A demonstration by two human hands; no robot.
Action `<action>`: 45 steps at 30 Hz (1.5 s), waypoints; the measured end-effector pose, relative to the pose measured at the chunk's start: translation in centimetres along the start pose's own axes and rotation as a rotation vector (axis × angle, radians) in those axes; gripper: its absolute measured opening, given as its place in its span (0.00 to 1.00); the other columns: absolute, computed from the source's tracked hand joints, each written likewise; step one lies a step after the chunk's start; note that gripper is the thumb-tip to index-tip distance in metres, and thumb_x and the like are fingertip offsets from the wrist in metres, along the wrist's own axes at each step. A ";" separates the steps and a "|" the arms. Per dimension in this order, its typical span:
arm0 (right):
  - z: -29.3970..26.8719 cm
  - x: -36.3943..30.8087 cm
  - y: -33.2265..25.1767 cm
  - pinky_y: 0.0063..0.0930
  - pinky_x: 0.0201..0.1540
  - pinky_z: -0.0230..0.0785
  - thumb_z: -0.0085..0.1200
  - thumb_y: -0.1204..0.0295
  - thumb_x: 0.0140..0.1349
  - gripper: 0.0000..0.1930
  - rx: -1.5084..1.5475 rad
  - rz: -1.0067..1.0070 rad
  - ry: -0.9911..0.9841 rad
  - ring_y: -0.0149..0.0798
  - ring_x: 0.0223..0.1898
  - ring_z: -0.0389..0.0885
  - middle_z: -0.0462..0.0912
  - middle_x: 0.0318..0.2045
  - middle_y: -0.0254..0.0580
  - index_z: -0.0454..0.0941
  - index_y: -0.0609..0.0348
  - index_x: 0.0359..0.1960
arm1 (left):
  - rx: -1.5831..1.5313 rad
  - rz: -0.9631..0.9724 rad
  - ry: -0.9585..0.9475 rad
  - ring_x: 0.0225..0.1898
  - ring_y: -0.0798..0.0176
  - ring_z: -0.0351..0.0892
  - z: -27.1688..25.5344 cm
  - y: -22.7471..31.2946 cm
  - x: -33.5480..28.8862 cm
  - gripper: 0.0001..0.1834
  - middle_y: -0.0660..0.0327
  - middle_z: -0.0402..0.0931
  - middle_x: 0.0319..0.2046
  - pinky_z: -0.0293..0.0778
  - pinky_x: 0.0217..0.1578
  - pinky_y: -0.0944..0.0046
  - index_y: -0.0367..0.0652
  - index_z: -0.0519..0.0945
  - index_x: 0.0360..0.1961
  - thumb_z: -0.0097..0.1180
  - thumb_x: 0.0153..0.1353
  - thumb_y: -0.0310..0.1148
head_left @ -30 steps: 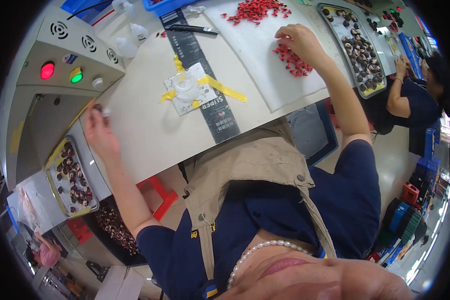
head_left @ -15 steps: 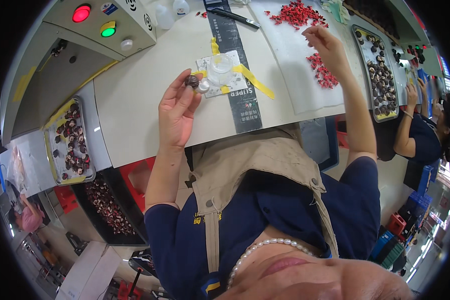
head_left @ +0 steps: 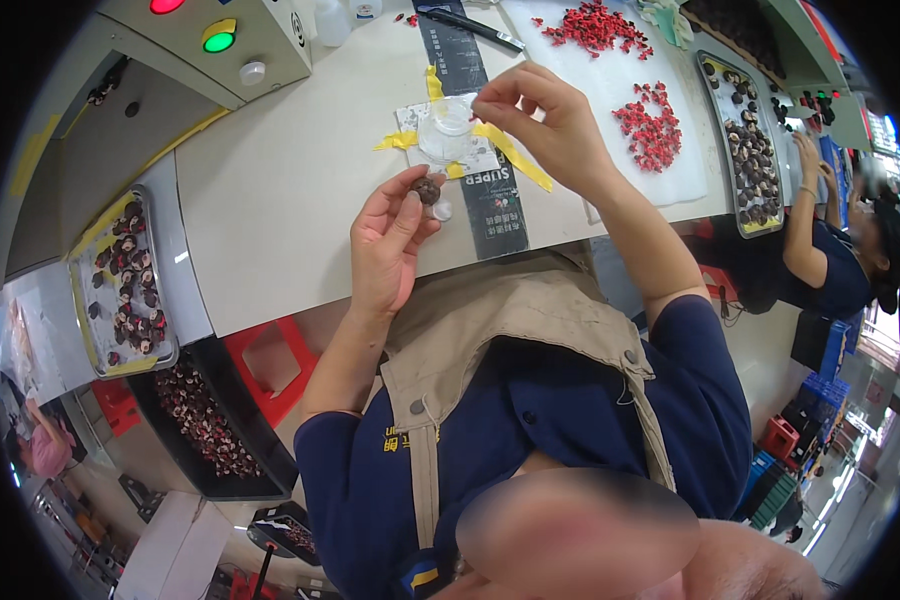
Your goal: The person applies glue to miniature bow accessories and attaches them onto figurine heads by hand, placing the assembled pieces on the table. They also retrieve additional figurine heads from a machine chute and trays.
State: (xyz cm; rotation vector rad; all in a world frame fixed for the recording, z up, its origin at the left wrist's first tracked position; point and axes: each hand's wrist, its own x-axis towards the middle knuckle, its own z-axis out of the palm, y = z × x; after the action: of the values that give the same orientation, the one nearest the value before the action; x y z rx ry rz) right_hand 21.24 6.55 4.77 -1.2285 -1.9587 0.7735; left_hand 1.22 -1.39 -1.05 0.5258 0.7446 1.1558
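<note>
Between the thumb and fingers of my left hand (head_left: pixel 390 235) is a small dark brown ball (head_left: pixel 426 190). A small white round piece (head_left: pixel 442 210) shows right beside the ball, by my fingertips. My right hand (head_left: pixel 550 120) is closed in a pinch at the right rim of a clear round dish (head_left: pixel 445 135); what its fingertips hold is too small to make out. The dish sits on a pale square plate (head_left: pixel 480 152), fastened with yellow tape (head_left: pixel 523 165). To the right, small red pieces (head_left: pixel 650 125) lie in a loose patch on a white sheet (head_left: pixel 600 150).
A larger heap of red pieces (head_left: pixel 595 30) and a black pen-like tool (head_left: pixel 470 28) lie at the back. Trays of dark balls stand at right (head_left: pixel 753 150) and left (head_left: pixel 122 280). A machine with lit buttons (head_left: pixel 218 38) borders the table; a co-worker (head_left: pixel 840 250) sits at right.
My right hand has come left from the red pieces to the clear dish, its fingers pinched. My left hand, still holding the brown ball, sits slightly further right and lower.
</note>
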 end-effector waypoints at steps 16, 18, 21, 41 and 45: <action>2.2 1.7 0.3 0.30 0.34 0.64 0.58 0.76 0.52 0.04 -0.414 -0.361 0.120 0.39 0.31 0.71 0.73 0.24 0.38 0.75 0.61 0.26 | -0.032 0.018 -0.030 0.41 0.74 0.75 -0.2 -0.4 -0.3 0.17 0.59 0.75 0.45 0.73 0.37 0.77 0.39 0.70 0.51 0.53 0.60 0.27; 1.8 1.3 -0.5 0.28 0.34 0.64 0.57 0.75 0.53 0.04 -0.236 -0.263 0.123 0.35 0.31 0.72 0.74 0.25 0.36 0.74 0.61 0.28 | -0.039 0.020 -0.024 0.41 0.74 0.75 0.2 -0.6 -0.1 0.17 0.59 0.75 0.45 0.73 0.37 0.76 0.38 0.70 0.51 0.53 0.60 0.27; 1.5 -0.1 -0.6 0.22 0.35 0.63 0.55 0.74 0.57 0.05 0.145 -0.027 0.073 0.27 0.32 0.73 0.76 0.26 0.33 0.74 0.62 0.31 | -0.051 0.022 -0.019 0.43 0.73 0.75 1.1 -0.7 0.1 0.18 0.60 0.75 0.44 0.73 0.38 0.76 0.38 0.70 0.51 0.53 0.60 0.26; 1.9 -4.3 -0.8 0.21 0.28 0.64 0.57 0.74 0.55 0.05 0.228 -0.029 0.101 0.28 0.26 0.73 0.75 0.25 0.37 0.75 0.63 0.29 | -0.019 0.062 0.018 0.35 0.77 0.74 4.0 -2.1 0.7 0.17 0.64 0.75 0.40 0.75 0.34 0.77 0.37 0.70 0.52 0.52 0.60 0.24; 1.2 -4.2 -1.5 0.20 0.26 0.63 0.58 0.73 0.54 0.06 0.276 0.118 0.050 0.28 0.24 0.72 0.75 0.24 0.36 0.75 0.63 0.29 | 0.063 0.166 0.033 0.37 0.75 0.74 3.9 -2.2 0.6 0.17 0.61 0.75 0.43 0.75 0.34 0.77 0.36 0.70 0.51 0.52 0.59 0.23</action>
State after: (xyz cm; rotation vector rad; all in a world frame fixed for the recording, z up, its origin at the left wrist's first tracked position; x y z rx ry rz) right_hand 20.82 1.98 4.25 -1.1900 -1.6849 1.0258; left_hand 5.69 -1.52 -0.21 0.6323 0.7790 1.3001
